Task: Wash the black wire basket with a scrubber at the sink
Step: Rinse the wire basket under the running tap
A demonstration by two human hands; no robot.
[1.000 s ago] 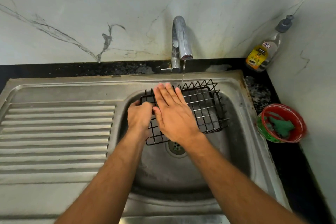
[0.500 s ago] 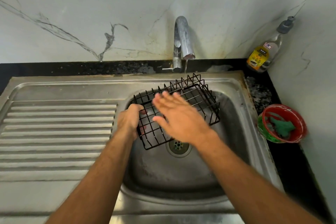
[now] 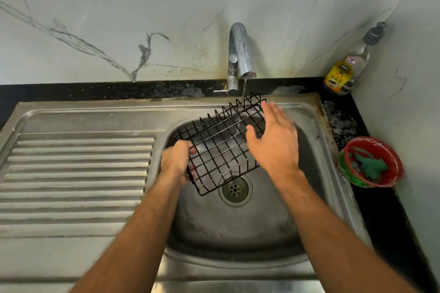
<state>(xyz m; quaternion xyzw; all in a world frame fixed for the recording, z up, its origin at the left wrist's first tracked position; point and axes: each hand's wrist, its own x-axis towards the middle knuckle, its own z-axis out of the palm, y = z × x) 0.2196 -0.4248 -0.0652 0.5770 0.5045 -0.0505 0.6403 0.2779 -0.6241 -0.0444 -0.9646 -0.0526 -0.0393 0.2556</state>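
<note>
A: Since a second ago your right hand (image 3: 273, 140) has come off the black wire basket (image 3: 221, 145) and swung to its right side, and the basket has tipped up, its far end now under the tap.

B: So what is each hand doing?

A: Taking the drain (image 3: 235, 188) as your mark: your left hand (image 3: 176, 162) sits just left of it, fingers curled tight round the basket's near left edge. It alone carries the basket. Your right hand is beyond the drain and to its right, spread wide open and holding nothing, just beside the basket's right edge; I cannot tell whether it touches the wire.

B: And the basket itself?

A: Held in the air over the sink (image 3: 238, 233), its near corner right above the drain, its far spiked rim raised toward the tap (image 3: 239, 54). A thin stream of water (image 3: 242, 100) falls through its far end.

B: How far along am I?

A: Early, I'd judge. The basket is being wetted, but the green scrubber (image 3: 370, 165) lies untouched in the red bowl (image 3: 395, 164), well to the right of the drain. The dishwash gel bottle (image 3: 345, 71) stands in the far right corner. Scrubbing and rinsing look undone.
</note>
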